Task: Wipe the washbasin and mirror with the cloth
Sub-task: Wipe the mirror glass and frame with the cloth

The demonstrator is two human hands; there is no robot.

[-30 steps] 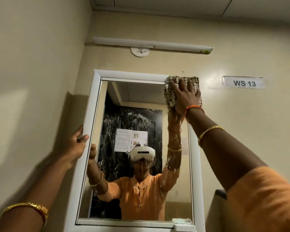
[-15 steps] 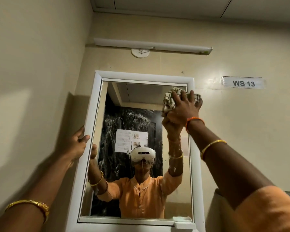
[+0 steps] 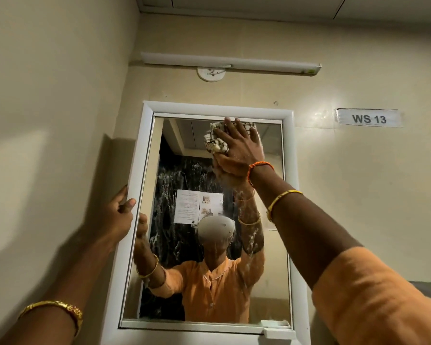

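A white-framed mirror (image 3: 287, 195) hangs on the cream wall ahead, with wet streaks across the glass. My right hand (image 3: 241, 150) presses a bunched checked cloth (image 3: 215, 143) flat against the upper middle of the glass, just under the top frame. Over on the frame's left edge, about halfway up, my left hand (image 3: 118, 215) grips the white border with thumb in front. The washbasin is out of view below.
A side wall stands close on the left. Above the mirror runs a white tube light (image 3: 230, 63). A "WS 13" label (image 3: 368, 118) is stuck to the wall at right. A small white ledge (image 3: 275, 328) sits at the mirror's bottom right corner.
My right hand slid the cloth from the mirror's top right corner down and then leftwards to the upper middle of the glass. My left hand stayed on the left frame.
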